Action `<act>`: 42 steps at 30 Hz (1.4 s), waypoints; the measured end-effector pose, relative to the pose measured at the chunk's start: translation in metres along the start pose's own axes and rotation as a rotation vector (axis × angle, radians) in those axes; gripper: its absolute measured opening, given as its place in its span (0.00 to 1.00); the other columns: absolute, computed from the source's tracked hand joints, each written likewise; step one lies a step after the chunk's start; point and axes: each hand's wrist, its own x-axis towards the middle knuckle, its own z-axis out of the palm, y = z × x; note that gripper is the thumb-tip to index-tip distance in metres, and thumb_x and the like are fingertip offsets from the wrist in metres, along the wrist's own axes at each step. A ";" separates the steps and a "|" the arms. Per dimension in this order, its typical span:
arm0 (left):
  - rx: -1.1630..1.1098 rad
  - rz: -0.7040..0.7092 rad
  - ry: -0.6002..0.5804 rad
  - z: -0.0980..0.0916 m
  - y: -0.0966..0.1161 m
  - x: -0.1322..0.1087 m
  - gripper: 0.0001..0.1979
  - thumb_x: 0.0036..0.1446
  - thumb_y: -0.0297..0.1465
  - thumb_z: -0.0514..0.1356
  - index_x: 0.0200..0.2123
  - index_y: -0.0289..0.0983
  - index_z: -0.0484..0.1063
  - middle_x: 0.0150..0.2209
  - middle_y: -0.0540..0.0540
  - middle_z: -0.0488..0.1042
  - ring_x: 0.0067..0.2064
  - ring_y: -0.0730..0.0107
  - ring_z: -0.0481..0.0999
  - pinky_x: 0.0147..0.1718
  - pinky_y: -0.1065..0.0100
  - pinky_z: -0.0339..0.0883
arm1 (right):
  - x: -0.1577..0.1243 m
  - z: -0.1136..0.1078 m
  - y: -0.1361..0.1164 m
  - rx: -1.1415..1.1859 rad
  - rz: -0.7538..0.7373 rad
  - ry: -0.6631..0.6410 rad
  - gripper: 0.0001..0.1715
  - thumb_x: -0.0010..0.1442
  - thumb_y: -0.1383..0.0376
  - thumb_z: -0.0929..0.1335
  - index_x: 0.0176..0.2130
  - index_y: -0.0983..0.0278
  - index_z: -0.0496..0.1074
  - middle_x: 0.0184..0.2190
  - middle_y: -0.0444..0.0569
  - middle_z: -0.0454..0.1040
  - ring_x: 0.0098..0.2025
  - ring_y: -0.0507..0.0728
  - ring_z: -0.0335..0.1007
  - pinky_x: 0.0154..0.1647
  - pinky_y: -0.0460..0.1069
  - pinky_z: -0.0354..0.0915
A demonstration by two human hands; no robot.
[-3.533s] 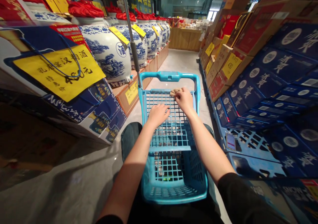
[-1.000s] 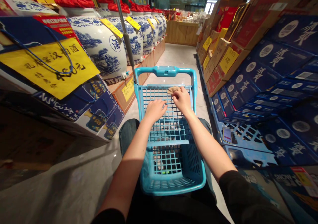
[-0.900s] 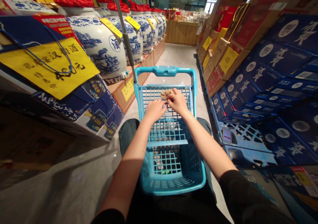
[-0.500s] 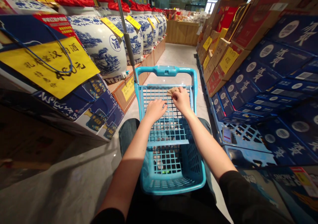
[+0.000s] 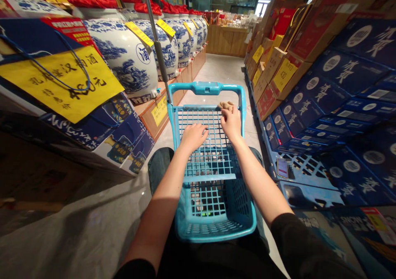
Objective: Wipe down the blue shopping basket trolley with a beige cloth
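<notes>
A blue plastic shopping cart (image 5: 238, 213) stands in the aisle straight before me, its mesh seat flap (image 5: 198, 163) folded up toward me. My left hand (image 5: 193, 136) rests on the mesh with its fingers curled down onto the grid. My right hand (image 5: 230, 120) is closed on a small tan cloth (image 5: 225, 105), pressed against the top right of the flap just under the cart handle (image 5: 206, 88).
Blue-and-white ceramic jars (image 5: 130, 64) with yellow price tags (image 5: 62, 83) line the shelf on the left. Stacked blue boxes (image 5: 340, 89) and cardboard cartons (image 5: 278, 64) fill the right. A metal pole (image 5: 156, 48) rises by the cart's left corner. A wooden counter (image 5: 225, 41) ends the aisle.
My right hand has slid the cloth from the middle of the flap's top edge up and to the right. The left hand has stayed in place.
</notes>
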 end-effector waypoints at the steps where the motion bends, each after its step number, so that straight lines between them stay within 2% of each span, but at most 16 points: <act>1: 0.000 -0.001 0.002 0.000 0.000 0.000 0.20 0.75 0.35 0.51 0.60 0.39 0.78 0.57 0.40 0.81 0.60 0.50 0.76 0.61 0.51 0.67 | -0.002 0.003 -0.006 0.012 -0.048 -0.042 0.22 0.62 0.74 0.64 0.48 0.63 0.83 0.57 0.60 0.72 0.57 0.68 0.67 0.60 0.65 0.67; 4: 0.008 -0.016 -0.006 -0.001 0.002 0.000 0.19 0.75 0.34 0.52 0.59 0.39 0.78 0.56 0.39 0.81 0.60 0.49 0.77 0.61 0.51 0.67 | -0.005 0.010 -0.024 0.054 -0.198 -0.197 0.25 0.60 0.76 0.64 0.48 0.61 0.84 0.57 0.57 0.74 0.58 0.67 0.66 0.62 0.65 0.67; 6: 0.011 -0.021 -0.013 -0.001 0.002 0.000 0.19 0.75 0.34 0.52 0.59 0.39 0.78 0.56 0.39 0.81 0.60 0.49 0.77 0.61 0.51 0.67 | -0.003 0.010 -0.028 0.070 -0.227 -0.250 0.25 0.61 0.76 0.63 0.47 0.60 0.84 0.58 0.56 0.75 0.58 0.67 0.66 0.62 0.65 0.68; 8: 0.007 -0.015 -0.008 -0.002 0.002 -0.001 0.19 0.75 0.35 0.52 0.59 0.40 0.78 0.57 0.40 0.81 0.60 0.50 0.76 0.62 0.51 0.67 | 0.000 0.005 -0.023 0.070 -0.166 -0.231 0.24 0.63 0.75 0.63 0.46 0.60 0.84 0.60 0.56 0.74 0.58 0.67 0.65 0.62 0.65 0.67; 12: 0.007 -0.010 -0.006 -0.002 0.002 -0.001 0.19 0.76 0.35 0.51 0.60 0.40 0.78 0.57 0.41 0.81 0.61 0.50 0.76 0.62 0.52 0.67 | 0.007 -0.008 -0.001 0.047 0.034 -0.082 0.22 0.66 0.74 0.62 0.45 0.61 0.84 0.61 0.57 0.73 0.60 0.68 0.65 0.65 0.65 0.65; 14: 0.007 -0.011 -0.018 -0.003 0.002 -0.001 0.20 0.76 0.35 0.51 0.60 0.39 0.78 0.57 0.40 0.81 0.61 0.50 0.76 0.62 0.51 0.67 | 0.006 -0.010 0.003 0.022 0.067 -0.049 0.24 0.65 0.74 0.62 0.46 0.61 0.84 0.61 0.57 0.72 0.60 0.68 0.65 0.66 0.65 0.65; 21: 0.006 -0.015 -0.010 -0.001 0.002 0.001 0.19 0.75 0.35 0.52 0.60 0.39 0.78 0.56 0.39 0.81 0.61 0.50 0.77 0.62 0.51 0.67 | -0.004 0.008 -0.025 0.017 -0.142 -0.226 0.29 0.64 0.75 0.60 0.52 0.61 0.83 0.60 0.56 0.74 0.57 0.67 0.64 0.62 0.63 0.68; 23: 0.009 -0.010 -0.003 -0.001 0.001 0.000 0.19 0.75 0.35 0.52 0.60 0.39 0.78 0.56 0.40 0.81 0.60 0.50 0.77 0.62 0.51 0.67 | -0.001 0.005 -0.020 0.021 -0.109 -0.197 0.30 0.63 0.76 0.60 0.54 0.61 0.83 0.60 0.56 0.74 0.57 0.67 0.63 0.63 0.64 0.67; 27: 0.019 -0.004 -0.009 -0.001 0.001 0.000 0.20 0.76 0.36 0.51 0.60 0.39 0.78 0.56 0.40 0.81 0.60 0.50 0.77 0.62 0.52 0.67 | 0.004 -0.010 0.003 -0.016 0.063 -0.044 0.31 0.61 0.77 0.60 0.55 0.63 0.81 0.64 0.60 0.69 0.61 0.69 0.61 0.66 0.67 0.64; 29: 0.013 -0.004 -0.013 -0.001 0.001 0.000 0.20 0.76 0.36 0.51 0.61 0.39 0.78 0.56 0.40 0.81 0.61 0.50 0.76 0.62 0.52 0.67 | 0.004 -0.012 0.005 -0.034 0.071 -0.034 0.32 0.61 0.77 0.60 0.57 0.64 0.80 0.65 0.62 0.67 0.62 0.69 0.60 0.67 0.68 0.62; 34: 0.009 -0.012 0.003 0.000 0.002 0.001 0.19 0.75 0.35 0.53 0.59 0.39 0.79 0.55 0.40 0.81 0.60 0.51 0.77 0.61 0.53 0.67 | -0.005 0.006 -0.020 -0.025 -0.135 -0.214 0.36 0.59 0.80 0.59 0.57 0.62 0.80 0.63 0.58 0.70 0.59 0.68 0.63 0.64 0.65 0.65; 36: 0.012 -0.016 0.005 0.000 0.001 0.001 0.18 0.75 0.35 0.53 0.59 0.39 0.79 0.55 0.39 0.82 0.60 0.50 0.77 0.61 0.53 0.68 | -0.005 0.011 -0.024 -0.023 -0.168 -0.234 0.35 0.60 0.80 0.59 0.56 0.61 0.81 0.62 0.57 0.71 0.58 0.67 0.64 0.63 0.64 0.67; 42: 0.013 0.003 0.003 0.000 0.001 -0.001 0.20 0.76 0.36 0.52 0.60 0.39 0.78 0.56 0.40 0.81 0.60 0.50 0.77 0.61 0.51 0.67 | 0.001 -0.001 0.004 -0.059 0.000 -0.055 0.30 0.59 0.78 0.61 0.53 0.63 0.81 0.65 0.60 0.68 0.61 0.69 0.62 0.65 0.67 0.65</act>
